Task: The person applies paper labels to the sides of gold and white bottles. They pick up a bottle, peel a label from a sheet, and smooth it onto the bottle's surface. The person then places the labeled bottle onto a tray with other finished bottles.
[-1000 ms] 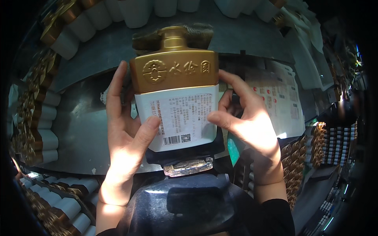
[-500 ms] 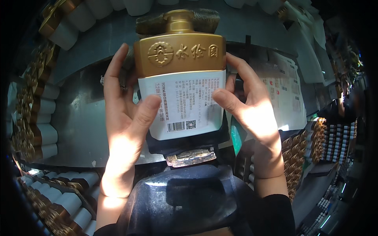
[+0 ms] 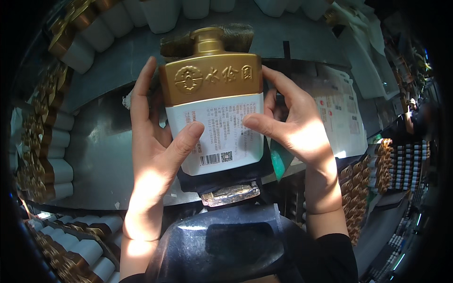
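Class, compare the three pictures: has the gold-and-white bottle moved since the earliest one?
Yes. The gold-and-white bottle has risen slightly: its cap now sits nearer the brush behind it, though part of this may be head motion. The left hand and right hand grip its sides.

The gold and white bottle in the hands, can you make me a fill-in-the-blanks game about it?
1. The bottle is held by ____ hands.
2. The bottle's top part is gold and its lower part is ____.
3. The left hand's ____ presses on the white label.
4. Rows of similar bottles lie at the person's ____ side.

Missing words: two; white; thumb; left
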Available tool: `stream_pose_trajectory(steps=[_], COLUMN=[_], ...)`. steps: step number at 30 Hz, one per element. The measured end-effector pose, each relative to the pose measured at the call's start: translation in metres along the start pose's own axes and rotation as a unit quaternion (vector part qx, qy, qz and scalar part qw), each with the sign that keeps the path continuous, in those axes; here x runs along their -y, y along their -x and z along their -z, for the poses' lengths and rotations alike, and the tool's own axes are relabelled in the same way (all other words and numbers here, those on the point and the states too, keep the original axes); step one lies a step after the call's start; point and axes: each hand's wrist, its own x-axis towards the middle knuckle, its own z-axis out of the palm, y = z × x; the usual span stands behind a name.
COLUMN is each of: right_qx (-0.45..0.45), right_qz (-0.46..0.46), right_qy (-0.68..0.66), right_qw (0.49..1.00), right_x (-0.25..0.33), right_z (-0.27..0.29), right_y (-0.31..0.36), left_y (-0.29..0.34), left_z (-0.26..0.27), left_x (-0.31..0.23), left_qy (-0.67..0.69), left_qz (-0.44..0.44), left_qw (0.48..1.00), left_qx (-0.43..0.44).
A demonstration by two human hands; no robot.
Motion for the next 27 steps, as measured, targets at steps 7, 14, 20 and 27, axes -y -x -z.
stream_pose_trajectory(steps=[7, 14, 20, 27], right_qx=[-0.004, -0.007, -0.003, 0.009], right_qz=[-0.02, 0.016, 0.01, 0.01], right_qy=[0.015, -0.042, 0.006, -0.013], right_qw=[1.0, 0.999, 1.0, 1.0], right_x=[0.003, -0.012, -0.007, -0.009], right_z=[-0.005, -0.005, -0.007, -0.005], right_y=[-0.005, -0.007, -0.006, -0.008], left_y=[-0.006, -0.004, 0.001, 0.001], left_z=[-0.008, -0.006, -0.007, -0.004], left_x=[0.004, -0.003, -0.004, -0.002], left_qy=[-0.007, 0.028, 0.035, 0.044], left_qz=[-0.015, 0.001, 0.038, 0.026], left_qw=[0.999, 0.999, 0.999, 0.999], left_qx=[-0.033, -0.016, 0.007, 0.015])
